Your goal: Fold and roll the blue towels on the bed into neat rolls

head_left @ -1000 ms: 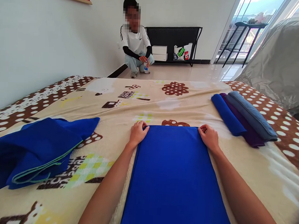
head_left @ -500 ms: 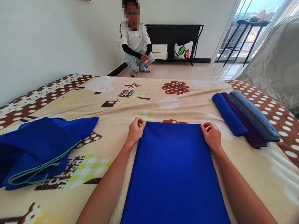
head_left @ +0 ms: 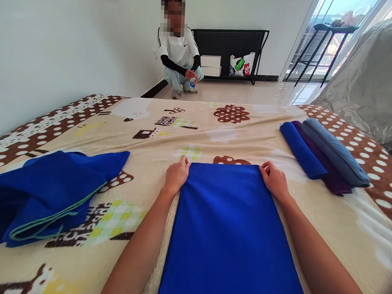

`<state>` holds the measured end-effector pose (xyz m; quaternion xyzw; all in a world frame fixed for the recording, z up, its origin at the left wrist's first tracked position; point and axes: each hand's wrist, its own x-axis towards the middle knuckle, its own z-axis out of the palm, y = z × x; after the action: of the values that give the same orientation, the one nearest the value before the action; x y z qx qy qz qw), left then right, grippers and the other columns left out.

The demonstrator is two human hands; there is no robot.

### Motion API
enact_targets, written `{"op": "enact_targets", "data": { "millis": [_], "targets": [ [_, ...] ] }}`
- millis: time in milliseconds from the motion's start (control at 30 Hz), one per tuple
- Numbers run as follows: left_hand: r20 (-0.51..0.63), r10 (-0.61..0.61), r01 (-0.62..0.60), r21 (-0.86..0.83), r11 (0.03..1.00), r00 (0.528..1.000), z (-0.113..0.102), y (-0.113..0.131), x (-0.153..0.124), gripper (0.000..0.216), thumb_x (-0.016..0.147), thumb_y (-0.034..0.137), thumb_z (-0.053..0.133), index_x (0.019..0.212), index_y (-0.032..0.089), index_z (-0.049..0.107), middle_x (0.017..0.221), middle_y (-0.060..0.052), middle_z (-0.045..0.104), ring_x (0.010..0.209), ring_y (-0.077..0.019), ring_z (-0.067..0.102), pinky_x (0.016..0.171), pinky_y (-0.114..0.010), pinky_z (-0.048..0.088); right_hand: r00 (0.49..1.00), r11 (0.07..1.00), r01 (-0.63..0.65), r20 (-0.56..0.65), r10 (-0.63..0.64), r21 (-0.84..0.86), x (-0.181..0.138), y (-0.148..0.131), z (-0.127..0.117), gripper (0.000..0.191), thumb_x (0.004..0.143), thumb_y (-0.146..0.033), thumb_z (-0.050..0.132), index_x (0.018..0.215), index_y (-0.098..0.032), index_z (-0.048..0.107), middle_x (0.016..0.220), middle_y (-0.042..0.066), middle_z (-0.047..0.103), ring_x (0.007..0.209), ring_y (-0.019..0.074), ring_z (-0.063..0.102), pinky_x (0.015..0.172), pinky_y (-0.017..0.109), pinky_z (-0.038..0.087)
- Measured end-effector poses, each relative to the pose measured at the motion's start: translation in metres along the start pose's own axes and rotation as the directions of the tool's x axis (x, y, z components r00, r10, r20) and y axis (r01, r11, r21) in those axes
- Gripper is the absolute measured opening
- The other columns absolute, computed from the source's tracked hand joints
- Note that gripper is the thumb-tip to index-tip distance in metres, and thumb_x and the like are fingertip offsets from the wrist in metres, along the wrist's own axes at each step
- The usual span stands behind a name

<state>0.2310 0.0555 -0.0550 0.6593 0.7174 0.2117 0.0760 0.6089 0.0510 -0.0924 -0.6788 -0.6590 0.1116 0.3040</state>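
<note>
A bright blue towel (head_left: pixel 226 226) lies flat and folded lengthwise on the patterned blanket (head_left: pixel 157 132) in front of me. My left hand (head_left: pixel 175 175) pinches its far left corner with curled fingers. My right hand (head_left: pixel 274 180) is closed on the far right corner. Both forearms run along the towel's long edges.
A loosely folded blue towel with green trim (head_left: pixel 47 192) lies at the left. Three rolled towels, blue (head_left: pixel 301 149), purple (head_left: pixel 331 174) and grey-blue (head_left: pixel 337 151), lie at the right. A person (head_left: pixel 179 51) squats on the floor beyond the bed, holding a bottle. A black rack (head_left: pixel 232 49) stands by the wall.
Both hands stay on the towel's far corners; they pushed the edge slightly away and then drew it back a little. The view has tilted slightly.
</note>
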Motion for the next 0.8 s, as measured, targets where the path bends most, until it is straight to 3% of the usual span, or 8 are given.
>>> {"op": "enact_targets", "data": {
  "millis": [133, 300, 500, 633, 800],
  "targets": [
    [0.009, 0.064, -0.064, 0.031, 0.997, 0.998, 0.0028, 0.0001, 0.0001, 0.012, 0.096, 0.028, 0.049, 0.1, 0.022, 0.059, 0.087, -0.007, 0.069, 0.09, -0.0263, 0.065, 0.085, -0.036, 0.042, 1.0, 0.999, -0.008, 0.006, 0.008, -0.039, -0.0009, 0.0001, -0.0004, 0.043, 0.098, -0.056, 0.047, 0.098, -0.016, 0.061, 0.073, -0.002, 0.057, 0.063, 0.0105, 0.052, 0.069, 0.029, 0.046],
    [0.01, 0.134, -0.134, -0.013, 0.991, 0.991, 0.0038, -0.0006, 0.0022, 0.013, 0.094, 0.031, 0.053, 0.099, 0.023, 0.061, 0.107, -0.008, 0.066, 0.105, -0.0256, 0.06, 0.092, -0.038, 0.041, 1.0, 0.999, 0.006, 0.02, -0.005, -0.046, -0.0002, 0.0015, -0.0011, 0.043, 0.097, -0.056, 0.048, 0.103, -0.016, 0.062, 0.074, -0.002, 0.058, 0.063, 0.0105, 0.053, 0.069, 0.029, 0.047],
    [0.003, 0.121, -0.12, -0.092, 0.989, 0.993, 0.0058, -0.0033, 0.0061, 0.01, 0.088, 0.032, 0.06, 0.088, 0.022, 0.059, 0.101, -0.006, 0.064, 0.099, -0.0244, 0.059, 0.089, -0.039, 0.042, 0.998, 0.998, 0.057, 0.018, -0.056, -0.034, 0.0016, 0.0036, 0.0004, 0.04, 0.096, -0.054, 0.051, 0.098, -0.016, 0.062, 0.081, 0.0, 0.059, 0.07, 0.0113, 0.054, 0.073, 0.03, 0.048],
    [0.005, 0.112, -0.11, -0.158, 0.981, 0.994, 0.0053, -0.0055, 0.0078, 0.014, 0.088, 0.035, 0.058, 0.087, 0.022, 0.056, 0.088, -0.002, 0.066, 0.083, -0.0193, 0.061, 0.08, -0.033, 0.044, 0.995, 0.995, 0.099, -0.011, -0.099, -0.009, 0.0028, 0.0041, 0.0014, 0.037, 0.096, -0.052, 0.053, 0.096, -0.016, 0.06, 0.092, 0.002, 0.061, 0.081, 0.0134, 0.057, 0.08, 0.033, 0.049],
    [-0.011, 0.107, -0.107, -0.197, 0.975, 0.994, 0.0052, -0.0069, 0.0077, 0.014, 0.089, 0.036, 0.055, 0.089, 0.022, 0.058, 0.08, 0.0, 0.067, 0.077, -0.0171, 0.061, 0.074, -0.029, 0.045, 0.995, 0.996, 0.087, -0.041, -0.086, 0.027, 0.0029, 0.005, 0.0024, 0.037, 0.097, -0.051, 0.051, 0.1, -0.016, 0.06, 0.086, 0.001, 0.06, 0.076, 0.0125, 0.057, 0.077, 0.033, 0.049]
  ]
}}
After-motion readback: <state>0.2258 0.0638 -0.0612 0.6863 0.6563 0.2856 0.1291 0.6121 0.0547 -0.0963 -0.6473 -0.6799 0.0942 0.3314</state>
